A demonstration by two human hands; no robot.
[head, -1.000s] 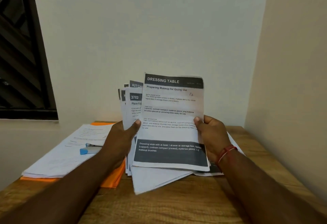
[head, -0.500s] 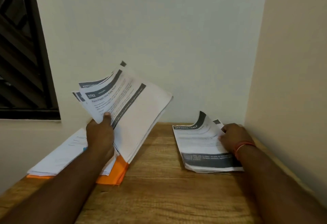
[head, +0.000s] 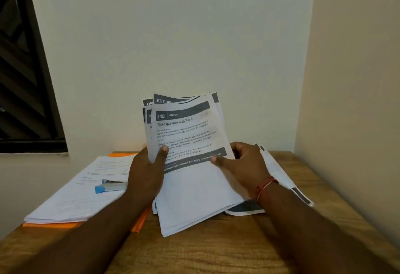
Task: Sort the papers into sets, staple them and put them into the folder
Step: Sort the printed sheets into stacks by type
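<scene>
I hold a fanned stack of printed papers (head: pixel 186 135) upright over the middle of the table; its front sheet reads "3782 KITCHEN, Place Eggs into Egg Rack". My left hand (head: pixel 148 172) grips the stack's left edge, thumb on the front sheet. My right hand (head: pixel 243 165) holds the right edge of that front sheet, thumb on its dark band. A sorted pile (head: pixel 279 172) lies flat on the table to the right, partly behind my right wrist. At the left an orange folder (head: pixel 138 224) lies under a white paper stack (head: pixel 80 195), with a blue stapler (head: pixel 110 186) on top.
The wooden table (head: pixel 216 252) stands in a corner, with a white wall behind and a beige wall close on the right. A dark window frame (head: pixel 23 78) is at the upper left. Bare wood shows along the front edge.
My right hand laid the "Dressing Table" sheet on the right pile and came back to the stack. My left hand swung the stack left, then back to the middle, with the kitchen sheet now in front.
</scene>
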